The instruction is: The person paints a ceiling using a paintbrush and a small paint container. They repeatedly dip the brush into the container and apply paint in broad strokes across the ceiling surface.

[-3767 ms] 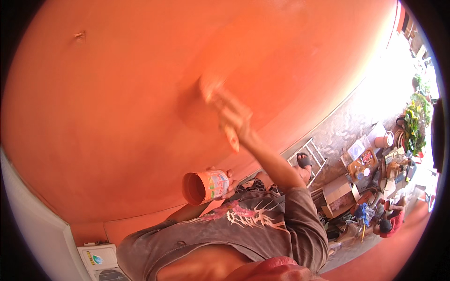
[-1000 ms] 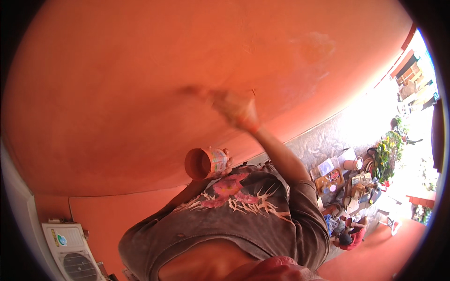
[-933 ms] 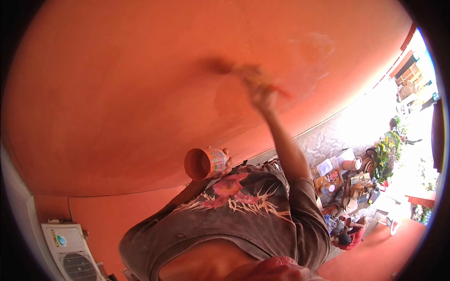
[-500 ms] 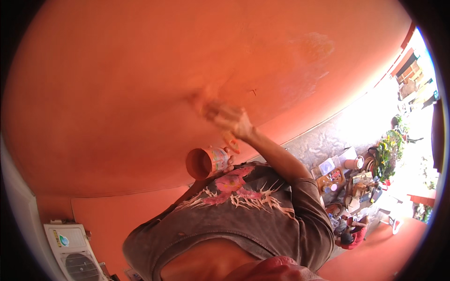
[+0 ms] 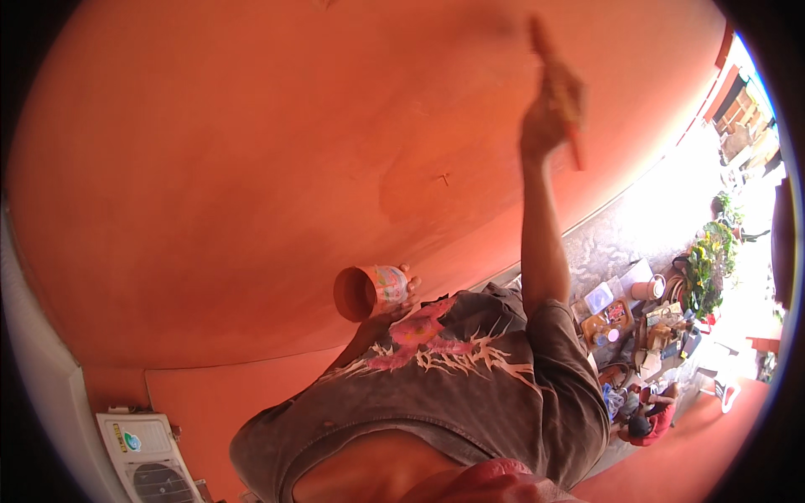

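My left hand (image 5: 410,289) is wrapped round a tub (image 5: 391,287) with a printed pattern on its side, held tilted in front of my chest. Orange coats the tub's inner wall; how much paint is in it is hard to see. Up and to the right, my right hand (image 5: 553,111) grips a paintbrush (image 5: 576,149) by its orange handle, its head pointing up at the orange wall (image 5: 210,168). Motion blurs the brush head, so whether it touches the wall cannot be told. A darker, smooth patch surrounds a small nail (image 5: 444,178) on the wall.
An air-conditioner unit (image 5: 147,453) stands at the lower left. On the right are a bucket (image 5: 644,290), tubs, boxes and leafy plants (image 5: 708,264). A person in red (image 5: 658,419) is low among these things. Bright daylight falls on the floor at the right.
My right hand has swung up and to the right with the paintbrush, away from the tub. My left hand and the tub have hardly moved. The pale patch on the wall now looks covered in orange.
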`<state>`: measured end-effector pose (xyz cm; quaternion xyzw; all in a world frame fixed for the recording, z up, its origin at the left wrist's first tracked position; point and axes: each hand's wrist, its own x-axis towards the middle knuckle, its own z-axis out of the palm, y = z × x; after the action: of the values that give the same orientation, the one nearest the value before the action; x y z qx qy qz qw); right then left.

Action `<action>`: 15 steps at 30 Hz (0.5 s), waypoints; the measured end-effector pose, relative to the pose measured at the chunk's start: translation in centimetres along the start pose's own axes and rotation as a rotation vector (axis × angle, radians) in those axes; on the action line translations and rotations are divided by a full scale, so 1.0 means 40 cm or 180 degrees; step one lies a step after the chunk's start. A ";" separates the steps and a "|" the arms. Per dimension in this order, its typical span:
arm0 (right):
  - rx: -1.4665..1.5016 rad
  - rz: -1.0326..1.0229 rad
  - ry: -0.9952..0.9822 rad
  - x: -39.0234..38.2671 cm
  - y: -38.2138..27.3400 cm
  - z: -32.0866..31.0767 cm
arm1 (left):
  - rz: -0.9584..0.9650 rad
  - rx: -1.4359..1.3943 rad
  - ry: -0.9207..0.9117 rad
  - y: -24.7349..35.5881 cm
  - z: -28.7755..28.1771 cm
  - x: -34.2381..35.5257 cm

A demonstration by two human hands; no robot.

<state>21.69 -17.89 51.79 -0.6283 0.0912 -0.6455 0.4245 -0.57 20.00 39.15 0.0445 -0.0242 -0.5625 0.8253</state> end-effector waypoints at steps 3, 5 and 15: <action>0.1194 -0.0649 -0.1205 -0.193 -0.114 0.014 | -0.0018 0.0024 0.0076 -0.003 0.012 0.002; 0.1726 -0.1058 -0.1944 -0.314 -0.203 -0.009 | -0.0015 0.0017 0.0092 -0.003 0.015 0.001; 0.1990 0.1040 -0.0185 -0.030 -0.057 -0.024 | 0.0032 0.0153 0.0134 -0.030 0.039 0.014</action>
<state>19.69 -16.07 52.19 -0.4633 -0.0236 -0.5475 0.6965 -1.61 18.98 40.58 0.0761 -0.0205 -0.5565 0.8271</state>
